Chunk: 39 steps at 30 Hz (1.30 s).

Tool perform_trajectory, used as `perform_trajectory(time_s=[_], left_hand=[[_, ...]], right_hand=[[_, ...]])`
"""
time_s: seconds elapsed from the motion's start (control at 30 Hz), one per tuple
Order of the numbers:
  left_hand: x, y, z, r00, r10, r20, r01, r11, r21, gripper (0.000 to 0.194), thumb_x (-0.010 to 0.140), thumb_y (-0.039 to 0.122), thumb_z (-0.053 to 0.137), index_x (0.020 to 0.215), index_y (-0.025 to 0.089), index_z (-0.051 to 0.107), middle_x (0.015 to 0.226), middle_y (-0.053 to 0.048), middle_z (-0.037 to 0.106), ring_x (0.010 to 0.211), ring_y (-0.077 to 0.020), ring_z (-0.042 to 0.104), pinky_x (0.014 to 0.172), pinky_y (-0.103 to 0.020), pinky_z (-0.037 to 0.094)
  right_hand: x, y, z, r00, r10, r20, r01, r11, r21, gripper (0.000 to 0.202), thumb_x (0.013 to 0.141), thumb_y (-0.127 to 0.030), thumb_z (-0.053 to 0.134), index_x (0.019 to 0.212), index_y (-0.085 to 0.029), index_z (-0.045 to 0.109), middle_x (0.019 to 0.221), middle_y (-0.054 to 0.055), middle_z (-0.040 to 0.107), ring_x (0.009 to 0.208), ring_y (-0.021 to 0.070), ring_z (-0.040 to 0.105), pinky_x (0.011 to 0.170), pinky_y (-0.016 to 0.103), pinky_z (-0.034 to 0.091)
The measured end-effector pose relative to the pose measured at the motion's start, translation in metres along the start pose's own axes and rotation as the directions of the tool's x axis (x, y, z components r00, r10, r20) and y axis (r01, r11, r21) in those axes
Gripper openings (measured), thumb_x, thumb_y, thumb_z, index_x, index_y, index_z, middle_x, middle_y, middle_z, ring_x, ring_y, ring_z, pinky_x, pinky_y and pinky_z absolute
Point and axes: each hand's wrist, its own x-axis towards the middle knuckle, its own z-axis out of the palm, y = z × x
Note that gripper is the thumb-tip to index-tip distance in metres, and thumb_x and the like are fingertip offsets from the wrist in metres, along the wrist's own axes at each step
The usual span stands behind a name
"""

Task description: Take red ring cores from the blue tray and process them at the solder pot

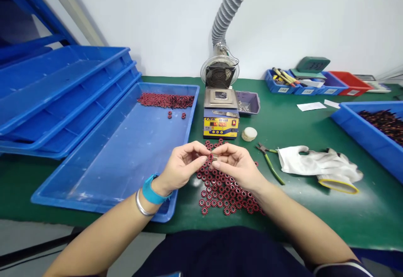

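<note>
- Head view, toward the front edge of the desk (362, 222): loose rings (226, 210) lie partly beneath the right forearm (302, 226); a dragging arm could sweep some off that edge.
- Above these: the left hand (181, 165) and right hand (241, 168), thumb and index fingers of each pinching one red ring (210, 156); so shallow a hold could let it slip if pressure falters.
- Right of the heap: green-handled pliers (271, 165), touching a white glove (297, 160).
- Behind the heap: a yellow-fronted unit (221, 126), digits lit; if hot, careless forward contact could burn.
- Blue tray (126, 142), far-right corner: massed rings (165, 100).
</note>
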Motion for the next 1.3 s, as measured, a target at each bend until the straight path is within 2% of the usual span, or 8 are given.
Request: perform_trajectory(time_s=[0.2, 0.53, 0.77, 0.93, 1.1, 1.2, 1.3], left_hand=[[0.0, 0.001, 0.001, 1.0, -0.02, -0.004, 0.02, 1.0, 0.014, 0.015, 0.077, 0.028, 0.075, 0.079, 0.014, 0.07, 0.076, -0.005, 0.066, 0.072, -0.0134, 0.062, 0.069, -0.024, 0.053], [0.0, 0.003, 0.002, 0.999, -0.05, -0.009, 0.05, 0.998, 0.045, 0.018, 0.076, 0.03, 0.075, 0.073, 0.014, 0.068, 0.071, -0.003, 0.064, 0.067, -0.0126, 0.058, 0.064, -0.024, 0.05], [0.0, 0.005, 0.002, 0.998, -0.061, -0.022, 0.063, 0.994, 0.095, 0.025, 0.076, 0.033, 0.074, 0.065, 0.014, 0.062, 0.065, -0.001, 0.057, 0.062, -0.0116, 0.052, 0.061, -0.024, 0.045], [-0.002, 0.003, -0.003, 0.999, -0.048, -0.022, 0.049, 0.998, 0.038, 0.024, 0.078, 0.03, 0.072, 0.064, 0.015, 0.061, 0.064, -0.001, 0.056, 0.062, -0.0118, 0.05, 0.06, -0.024, 0.042], [-0.002, -0.002, -0.008, 0.995, -0.018, -0.101, 0.013, 0.998, -0.055, 0.027, 0.077, 0.036, 0.072, 0.065, 0.016, 0.06, 0.067, -0.002, 0.057, 0.064, -0.0133, 0.051, 0.061, -0.026, 0.041], [-0.003, -0.003, -0.005, 0.998, 0.014, -0.059, -0.011, 0.999, 0.045, 0.031, 0.077, 0.046, 0.07, 0.079, 0.015, 0.066, 0.074, -0.004, 0.061, 0.067, -0.0149, 0.053, 0.062, -0.027, 0.043], [-0.005, 0.0, 0.001, 0.998, 0.058, -0.003, -0.056, 0.979, 0.195, 0.024, 0.082, 0.037, 0.068, 0.072, 0.015, 0.063, 0.071, -0.002, 0.058, 0.067, -0.0136, 0.052, 0.064, -0.027, 0.043]], right_hand=[[-0.002, 0.001, -0.001, 0.999, 0.006, 0.032, -0.006, 1.0, -0.017, 0.024, 0.066, -0.021, 0.084, 0.084, -0.018, 0.069, 0.075, -0.002, 0.074, 0.067, 0.0077, 0.072, 0.069, 0.018, 0.059], [-0.004, 0.004, -0.002, 1.0, 0.014, 0.024, -0.013, 0.998, -0.054, 0.025, 0.065, -0.022, 0.085, 0.083, -0.017, 0.068, 0.073, -0.001, 0.072, 0.064, 0.0068, 0.068, 0.065, 0.019, 0.057], [-0.004, 0.005, -0.003, 0.998, -0.054, -0.029, 0.051, 0.994, -0.099, 0.025, 0.064, -0.022, 0.085, 0.082, -0.017, 0.067, 0.074, -0.001, 0.07, 0.064, 0.0053, 0.065, 0.063, 0.017, 0.055], [-0.004, 0.002, -0.006, 0.995, -0.081, -0.061, 0.073, 0.99, -0.124, 0.026, 0.063, -0.022, 0.085, 0.082, -0.018, 0.067, 0.073, -0.002, 0.069, 0.063, 0.0043, 0.063, 0.062, 0.016, 0.053], [-0.004, 0.0, -0.008, 0.994, -0.081, -0.069, 0.068, 0.983, -0.173, 0.027, 0.064, -0.025, 0.085, 0.082, -0.018, 0.066, 0.075, -0.001, 0.069, 0.064, 0.0058, 0.064, 0.065, 0.019, 0.055], [-0.005, 0.0, -0.006, 0.996, -0.083, -0.019, 0.077, 0.973, -0.22, 0.027, 0.065, -0.026, 0.084, 0.084, -0.018, 0.066, 0.078, 0.0, 0.07, 0.066, 0.0072, 0.065, 0.067, 0.021, 0.056], [-0.006, 0.002, -0.003, 0.997, -0.079, 0.021, 0.082, 0.961, -0.266, 0.029, 0.065, -0.028, 0.083, 0.085, -0.017, 0.065, 0.076, 0.0, 0.069, 0.065, 0.0084, 0.065, 0.067, 0.023, 0.056]])
